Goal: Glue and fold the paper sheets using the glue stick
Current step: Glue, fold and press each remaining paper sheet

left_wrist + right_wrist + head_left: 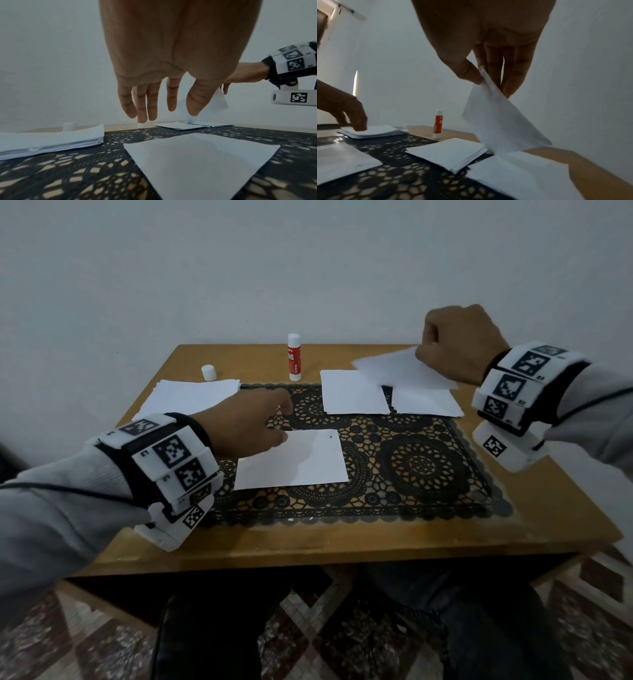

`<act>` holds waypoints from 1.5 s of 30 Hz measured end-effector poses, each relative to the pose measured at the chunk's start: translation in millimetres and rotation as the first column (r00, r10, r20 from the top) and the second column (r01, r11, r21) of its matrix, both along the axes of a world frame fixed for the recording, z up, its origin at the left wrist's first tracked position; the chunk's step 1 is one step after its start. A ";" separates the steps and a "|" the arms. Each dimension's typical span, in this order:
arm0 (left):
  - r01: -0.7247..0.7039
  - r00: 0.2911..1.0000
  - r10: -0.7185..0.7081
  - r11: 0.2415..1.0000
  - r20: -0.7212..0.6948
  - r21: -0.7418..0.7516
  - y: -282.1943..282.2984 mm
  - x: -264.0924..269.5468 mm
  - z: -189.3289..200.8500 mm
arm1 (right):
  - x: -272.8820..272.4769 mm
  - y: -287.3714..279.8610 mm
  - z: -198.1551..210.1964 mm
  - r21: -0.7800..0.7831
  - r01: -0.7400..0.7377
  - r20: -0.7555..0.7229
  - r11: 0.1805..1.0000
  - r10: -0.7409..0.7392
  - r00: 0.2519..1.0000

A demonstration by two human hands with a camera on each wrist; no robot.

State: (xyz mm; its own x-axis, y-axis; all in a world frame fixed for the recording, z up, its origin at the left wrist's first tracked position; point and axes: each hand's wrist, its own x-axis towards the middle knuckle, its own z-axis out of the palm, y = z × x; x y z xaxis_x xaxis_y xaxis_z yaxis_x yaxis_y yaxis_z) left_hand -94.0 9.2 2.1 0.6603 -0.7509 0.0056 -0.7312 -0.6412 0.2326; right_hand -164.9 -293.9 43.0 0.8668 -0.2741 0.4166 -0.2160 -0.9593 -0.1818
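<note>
Two hands in play: right hand (462,344) up over the far right corner of the surface (342,546), thumb and fingers pinching one corner of a single paper sheet (404,371), which hung limp and curved from that pinch. Left hand (246,422) with fingers straight and relaxed, holding nothing, hovering over the far left corner of a lone sheet (294,460) lying flat at the middle of the surface; could not tell whether touching. Judged very light and floppy, easy to crease or tear, apt to slide on the lace mat (411,474); best pinched at a corner or edge, then flattened with an open palm.

Counted: one glue stick (294,357), upright and uncapped near the far edge; one white cap (208,372) apart from it toward the far left corner. Three stacks of paper: a thick pile (185,398) at the far left, two thinner piles (352,392) side by side at the far right, under the lifted sheet. Number of sheets in each pile impossible to tell.
</note>
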 end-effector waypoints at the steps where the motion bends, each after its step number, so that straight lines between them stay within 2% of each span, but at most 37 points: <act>1: 0.003 1.000 -0.003 1.000 -0.001 -0.008 -2.1 -1.6 -0.2 | -0.4 3.4 -1.0 0.008 -0.014 -0.016 1.000 0.014 1.000; 5: -0.049 0.997 0.040 0.990 -0.064 -0.135 -8.5 -6.6 0.3 | -7.4 25.1 2.4 0.082 -0.160 0.077 0.984 0.154 0.985; 8: -0.183 0.957 0.107 0.945 -0.270 -0.271 -9.2 1.6 4.4 | -15.5 48.5 12.4 0.283 -0.318 0.143 0.905 0.288 0.947; 10: -0.297 0.903 0.119 0.868 -0.413 -0.399 -10.1 3.7 8.9 | -18.7 62.3 19.8 0.443 -0.398 0.190 0.803 0.350 0.917; 12: -0.391 0.834 0.033 0.739 -0.551 -0.548 -10.0 2.9 15.6 | -19.2 72.3 24.5 0.592 -0.429 0.217 0.682 0.378 0.900; 14: -0.467 0.765 -0.054 0.640 -0.642 -0.610 -6.1 2.5 22.5 | -17.0 77.4 24.4 0.734 -0.407 0.213 0.543 0.386 0.898; 15: -0.491 0.732 -0.078 0.627 -0.676 -0.604 -3.2 3.4 24.5 | -15.6 78.1 22.3 0.788 -0.381 0.203 0.483 0.380 0.902; 16: -0.497 0.712 -0.086 0.640 -0.696 -0.587 0.1 5.7 25.1 | -13.7 78.5 18.9 0.826 -0.347 0.189 0.444 0.363 0.913; 19: -0.519 0.684 -0.016 0.691 -0.729 -0.503 9.5 10.9 23.2 | -8.9 80.4 2.6 0.891 -0.200 0.088 0.407 0.277 0.957; 22: -0.593 0.629 0.075 0.689 -0.774 -0.416 16.7 11.8 14.5 | -8.2 82.5 -18.8 0.947 -0.019 -0.091 0.322 0.324 0.942; 23: -0.612 0.609 0.095 0.688 -0.788 -0.390 19.0 11.3 10.7 | -8.6 83.8 -25.4 0.949 0.034 -0.151 0.314 0.356 0.922; 25: -0.645 0.590 0.140 0.674 -0.795 -0.360 23.3 12.0 1.4 | -10.9 86.6 -35.7 0.927 0.114 -0.264 0.356 0.406 0.875; 27: -0.656 0.605 0.198 0.673 -0.771 -0.342 26.2 8.5 -6.2 | -11.6 90.0 -43.2 0.903 0.161 -0.335 0.399 0.418 0.845; 29: -0.639 0.628 0.233 0.700 -0.743 -0.320 28.2 6.0 -10.1 | -10.0 92.7 -46.7 0.889 0.184 -0.360 0.419 0.392 0.847; 33: -0.553 0.728 0.362 0.811 -0.582 -0.188 30.1 10.6 -10.5 | -0.8 98.6 -46.9 0.857 0.217 -0.394 0.467 0.324 0.860; 37: -0.533 0.757 0.445 0.844 -0.478 -0.060 29.8 15.3 -11.7 | 3.4 103.4 -49.1 0.780 0.228 -0.459 0.582 0.286 0.841; 41: -0.510 0.794 0.472 0.860 -0.384 0.004 30.0 15.1 -15.2 | 3.5 105.0 -51.6 0.767 0.226 -0.453 0.601 0.258 0.853; 45: -0.500 0.794 0.471 0.866 -0.384 0.029 29.2 15.8 -15.7 | 3.8 105.5 -52.4 0.755 0.232 -0.460 0.613 0.244 0.854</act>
